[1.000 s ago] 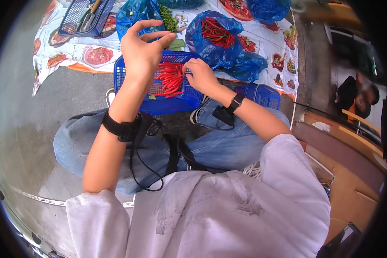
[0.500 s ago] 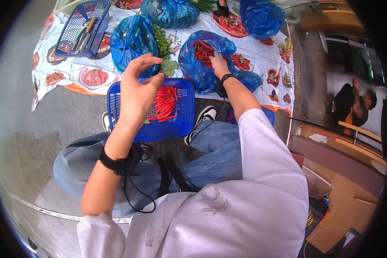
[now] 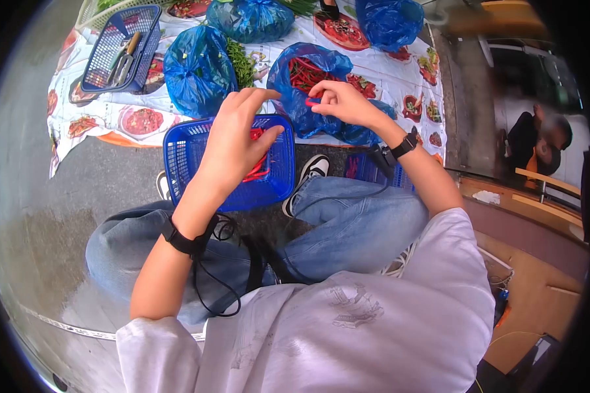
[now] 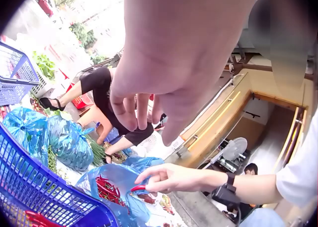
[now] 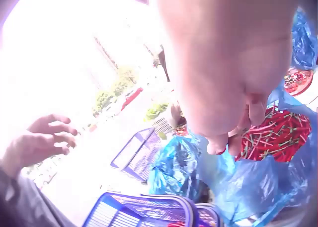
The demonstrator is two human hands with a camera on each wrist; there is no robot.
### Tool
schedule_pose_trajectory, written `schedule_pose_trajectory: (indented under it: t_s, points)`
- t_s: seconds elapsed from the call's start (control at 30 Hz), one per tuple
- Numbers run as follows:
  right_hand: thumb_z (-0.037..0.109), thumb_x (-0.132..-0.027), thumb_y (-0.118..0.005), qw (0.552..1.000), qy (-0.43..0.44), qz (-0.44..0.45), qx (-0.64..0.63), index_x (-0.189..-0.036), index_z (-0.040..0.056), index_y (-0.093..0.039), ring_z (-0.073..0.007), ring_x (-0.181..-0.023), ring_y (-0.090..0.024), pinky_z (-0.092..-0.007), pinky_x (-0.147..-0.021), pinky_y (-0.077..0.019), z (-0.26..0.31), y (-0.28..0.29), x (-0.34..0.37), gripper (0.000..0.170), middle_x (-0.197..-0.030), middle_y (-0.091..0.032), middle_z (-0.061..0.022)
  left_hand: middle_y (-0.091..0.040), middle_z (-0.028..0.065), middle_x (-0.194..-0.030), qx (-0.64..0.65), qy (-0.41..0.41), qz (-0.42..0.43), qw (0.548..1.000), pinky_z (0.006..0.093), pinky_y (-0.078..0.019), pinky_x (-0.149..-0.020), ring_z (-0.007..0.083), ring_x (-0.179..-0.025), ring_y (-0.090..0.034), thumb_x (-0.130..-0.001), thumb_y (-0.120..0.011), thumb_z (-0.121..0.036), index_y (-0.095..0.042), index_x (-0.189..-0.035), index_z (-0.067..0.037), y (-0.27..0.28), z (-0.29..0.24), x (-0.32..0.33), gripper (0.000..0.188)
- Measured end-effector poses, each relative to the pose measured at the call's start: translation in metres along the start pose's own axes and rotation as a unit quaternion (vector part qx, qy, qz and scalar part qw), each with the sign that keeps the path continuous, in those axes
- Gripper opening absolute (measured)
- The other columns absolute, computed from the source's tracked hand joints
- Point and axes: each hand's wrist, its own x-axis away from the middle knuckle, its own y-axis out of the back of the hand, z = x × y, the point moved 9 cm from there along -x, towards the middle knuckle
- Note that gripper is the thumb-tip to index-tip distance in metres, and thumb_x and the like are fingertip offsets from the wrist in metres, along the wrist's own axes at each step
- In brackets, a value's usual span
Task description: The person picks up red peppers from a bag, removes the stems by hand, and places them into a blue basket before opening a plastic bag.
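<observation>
Red chilies (image 3: 258, 171) lie in the near blue basket (image 3: 282, 187), with the left hand (image 3: 233, 141) above it, fingers loosely bent and holding nothing. Farther out, the right hand (image 3: 349, 103) pinches one red chili (image 3: 312, 102) between thumb and fingers, beside an open blue plastic bag (image 3: 281, 80) of more red chilies. Beyond, at left, a wooden-handled tool (image 3: 134, 43) lies in a mesh basket (image 3: 96, 69).

One small red chili (image 3: 313, 102) in the right grip (image 3: 344, 105), other slender red chilies (image 3: 258, 172) inside the blue basket (image 3: 283, 186)
</observation>
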Motion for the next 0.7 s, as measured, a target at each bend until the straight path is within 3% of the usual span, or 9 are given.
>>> schedule_pose_trajectory:
  t_s: [0.03, 0.1, 0.2, 0.27, 0.37, 0.43, 0.5, 0.57, 0.7]
  points:
    - [0.013, -0.084, -0.078, 0.997, 0.001, 0.009, -0.074, -0.096, 0.0021, -0.067, -0.0057, -0.064, -0.059, -0.0238, -0.06, -0.046, 0.036, -0.006, 0.019, 0.02, -0.072, -0.069, -0.0037, -0.063, 0.0127, -0.118, -0.031, -0.087, -0.013, 0.996, 0.0381, -0.0543, -0.08, 0.03, -0.105, -0.06, -0.075, -0.08, -0.006, -0.062, -0.119, -0.004, 0.0, -0.023, 0.001, 0.047]
    - [0.015, -0.084, -0.08, 0.982, -0.001, 0.03, -0.186, -0.088, 0.0016, -0.066, -0.0038, -0.069, -0.06, -0.0207, -0.06, -0.0446, 0.08, -0.023, 0.045, 0.02, -0.076, -0.069, -0.0022, -0.065, 0.0141, -0.111, -0.007, -0.143, 0.008, 0.99, 0.0395, -0.0541, -0.079, 0.0315, -0.1, -0.062, -0.075, -0.079, -0.005, -0.063, -0.116, -0.002, -0.011, -0.043, 0.007, 0.044]
    - [0.013, -0.085, -0.079, 0.979, 0.039, -0.004, -0.201, -0.092, 0.0004, -0.067, -0.0039, -0.073, -0.062, -0.0207, -0.062, -0.0473, 0.117, -0.035, 0.067, 0.019, -0.079, -0.07, -0.0016, -0.068, 0.014, -0.099, 0.013, -0.138, 0.024, 0.99, 0.0389, -0.0547, -0.075, 0.0309, -0.088, -0.066, -0.077, -0.077, -0.004, -0.066, -0.113, -0.002, -0.017, -0.043, 0.018, 0.037]
    - [0.013, -0.087, -0.077, 0.957, 0.035, -0.062, -0.282, -0.098, -0.0005, -0.07, -0.0057, -0.075, -0.064, -0.0217, -0.065, -0.0504, 0.124, -0.03, 0.072, 0.019, -0.081, -0.071, -0.003, -0.069, 0.0139, -0.093, 0.004, -0.129, -0.005, 0.992, 0.0385, -0.0547, -0.073, 0.0305, -0.083, -0.067, -0.079, -0.077, -0.003, -0.068, -0.11, -0.001, -0.008, -0.044, 0.021, 0.033]
    - [0.012, -0.089, -0.074, 0.959, -0.011, -0.093, -0.269, -0.099, -0.0016, -0.071, -0.0063, -0.077, -0.065, -0.023, -0.066, -0.0521, 0.127, -0.026, 0.08, 0.018, -0.083, -0.072, -0.006, -0.07, 0.0139, -0.086, -0.017, -0.117, -0.052, 0.992, 0.038, -0.0551, -0.069, 0.0294, -0.077, -0.068, -0.081, -0.075, -0.002, -0.071, -0.104, 0.0, 0.004, -0.04, 0.022, 0.024]
    - [0.013, -0.089, -0.074, 0.969, 0.011, -0.113, -0.221, -0.098, -0.0021, -0.072, -0.0067, -0.076, -0.066, -0.0236, -0.066, -0.0526, 0.133, -0.023, 0.081, 0.017, -0.083, -0.072, -0.0073, -0.07, 0.0137, -0.088, -0.041, -0.151, -0.089, 0.984, 0.038, -0.0555, -0.07, 0.0294, -0.078, -0.068, -0.081, -0.075, -0.002, -0.072, -0.101, 0.0, 0.01, -0.045, 0.024, 0.02]
    - [0.013, -0.09, -0.073, 0.976, 0.033, -0.129, -0.175, -0.096, -0.0025, -0.072, -0.0071, -0.076, -0.067, -0.0241, -0.065, -0.0531, 0.138, -0.023, 0.081, 0.016, -0.082, -0.073, -0.0086, -0.071, 0.0133, -0.088, -0.052, -0.154, -0.085, 0.983, 0.0377, -0.0557, -0.07, 0.0291, -0.079, -0.068, -0.081, -0.075, -0.001, -0.072, -0.1, 0.0, 0.01, -0.049, 0.024, 0.019]
    - [0.014, -0.093, -0.07, 0.974, 0.06, -0.146, -0.165, -0.1, -0.0023, -0.07, -0.0059, -0.066, -0.062, -0.0204, -0.051, -0.0474, 0.14, -0.023, 0.082, 0.018, -0.08, -0.07, -0.0042, -0.071, 0.0129, -0.089, -0.054, -0.156, -0.07, 0.984, 0.0372, -0.0555, -0.069, 0.0287, -0.079, -0.068, -0.08, -0.076, -0.001, -0.072, -0.099, 0.0, 0.007, -0.054, 0.024, 0.019]
    - [0.013, -0.09, -0.072, 0.969, 0.008, -0.148, -0.197, -0.093, -0.0036, -0.071, -0.0082, -0.063, -0.066, -0.0238, -0.053, -0.0522, 0.126, -0.021, 0.083, 0.017, -0.078, -0.072, -0.0093, -0.071, 0.0128, -0.09, -0.065, -0.15, -0.08, 0.983, 0.0371, -0.0554, -0.069, 0.0281, -0.079, -0.067, -0.08, -0.076, 0.0, -0.071, -0.099, 0.001, 0.001, -0.053, 0.023, 0.019]
